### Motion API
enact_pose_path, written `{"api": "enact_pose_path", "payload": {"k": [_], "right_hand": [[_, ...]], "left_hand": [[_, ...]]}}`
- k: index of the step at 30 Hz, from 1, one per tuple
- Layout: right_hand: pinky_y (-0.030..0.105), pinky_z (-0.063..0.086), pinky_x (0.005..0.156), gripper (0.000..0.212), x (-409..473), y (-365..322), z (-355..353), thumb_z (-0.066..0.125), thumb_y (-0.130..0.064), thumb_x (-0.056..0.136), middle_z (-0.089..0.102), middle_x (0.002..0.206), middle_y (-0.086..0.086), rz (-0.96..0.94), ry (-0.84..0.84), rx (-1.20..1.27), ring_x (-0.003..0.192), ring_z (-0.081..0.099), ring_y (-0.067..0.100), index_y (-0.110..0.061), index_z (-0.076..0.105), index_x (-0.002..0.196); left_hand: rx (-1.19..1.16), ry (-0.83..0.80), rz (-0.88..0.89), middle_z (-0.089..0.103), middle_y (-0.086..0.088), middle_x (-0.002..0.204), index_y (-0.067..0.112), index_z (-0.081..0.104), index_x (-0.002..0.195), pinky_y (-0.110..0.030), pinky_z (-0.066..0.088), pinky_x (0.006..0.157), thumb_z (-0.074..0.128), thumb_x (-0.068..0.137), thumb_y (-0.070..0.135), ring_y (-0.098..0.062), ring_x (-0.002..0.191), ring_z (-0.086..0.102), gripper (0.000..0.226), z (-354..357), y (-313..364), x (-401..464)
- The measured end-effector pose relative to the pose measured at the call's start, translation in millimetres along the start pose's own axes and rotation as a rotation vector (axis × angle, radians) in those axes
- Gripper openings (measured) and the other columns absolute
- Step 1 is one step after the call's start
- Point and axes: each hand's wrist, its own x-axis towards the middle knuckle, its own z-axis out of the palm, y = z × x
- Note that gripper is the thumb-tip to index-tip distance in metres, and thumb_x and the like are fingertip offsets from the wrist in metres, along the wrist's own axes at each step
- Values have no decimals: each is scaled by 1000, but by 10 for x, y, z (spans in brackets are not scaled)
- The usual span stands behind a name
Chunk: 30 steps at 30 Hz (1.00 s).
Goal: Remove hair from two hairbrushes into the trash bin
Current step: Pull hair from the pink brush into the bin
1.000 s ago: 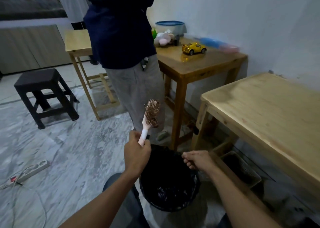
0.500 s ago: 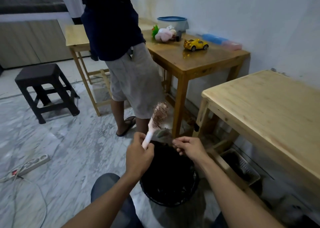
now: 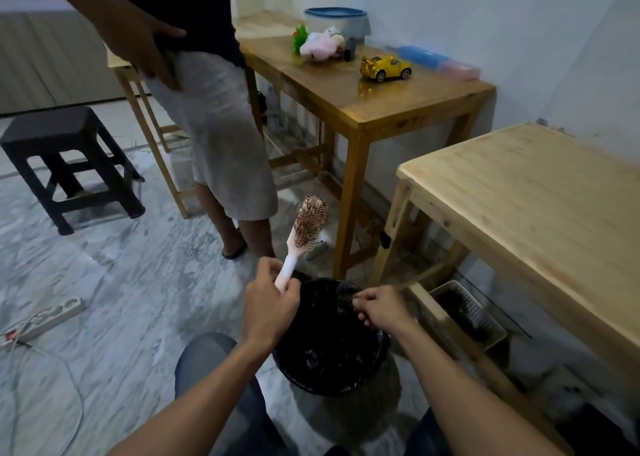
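My left hand (image 3: 268,308) grips the pale pink handle of a hairbrush (image 3: 306,227), which points up and away, its bristle head matted with brown hair. Below it stands a black trash bin (image 3: 329,376) lined with a dark bag, on the floor between my knees. My right hand (image 3: 381,308) hovers over the bin's right rim with fingertips pinched together; whether hair is between them I cannot tell. A second hairbrush is not visible.
A person in grey shorts (image 3: 221,126) stands just beyond the bin. Behind stands a wooden table (image 3: 398,109) with a yellow toy car (image 3: 384,67). A pale wooden table (image 3: 540,192) is at right, a white basket (image 3: 474,313) beneath it, a black stool (image 3: 65,164) at left.
The view has dropped and closed in on the bin. My right hand moved from the bin's rim to above its opening. The standing person shifted left.
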Motion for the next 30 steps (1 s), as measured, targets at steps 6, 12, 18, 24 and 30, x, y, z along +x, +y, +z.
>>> {"api": "enact_pose_path", "payload": {"k": [6, 12, 18, 24, 30], "right_hand": [[37, 63, 83, 32, -12, -276, -10, 60, -25, 103, 74, 101, 0, -100, 28, 18, 91, 73, 20, -21, 67, 133], [26, 57, 62, 30, -122, -745, -137, 66, -48, 96, 78, 101, 5, -144, 90, 432, 76, 72, 17, -20, 75, 102], [19, 52, 53, 19, -137, -826, -165, 76, -32, 93, 72, 80, 6, -131, 65, 540, 64, 62, 13, -14, 77, 91], [21, 48, 56, 17, -102, -596, -145, 68, -21, 99, 66, 74, 6, -35, 85, 506, 60, 57, 11, -8, 74, 89], [23, 56, 57, 34, -153, -539, -82, 72, -43, 95, 78, 83, 3, 7, -15, 562, 65, 68, 12, -9, 76, 95]], "left_hand": [[8, -32, -8, 61, 2, 64, 23, 51, 91, -40, 47, 47, 66, 80, 15, -19, 49, 57, 20, 90, -42, -44], [27, -60, 20, 60, 2, 60, 24, 50, 90, -45, 48, 47, 66, 78, 15, -20, 49, 57, 22, 117, -75, -44], [47, -110, 44, 61, 1, 60, 25, 50, 86, -46, 48, 48, 69, 77, 14, -21, 50, 58, 23, 104, -103, -71], [-26, -101, -70, 61, -2, 61, 23, 49, 80, -48, 47, 51, 67, 78, 16, -24, 52, 58, 20, 41, -200, -78], [59, -144, -12, 62, -2, 64, 23, 48, 79, -50, 49, 52, 67, 78, 17, -22, 54, 59, 20, 20, -224, -95]]}}
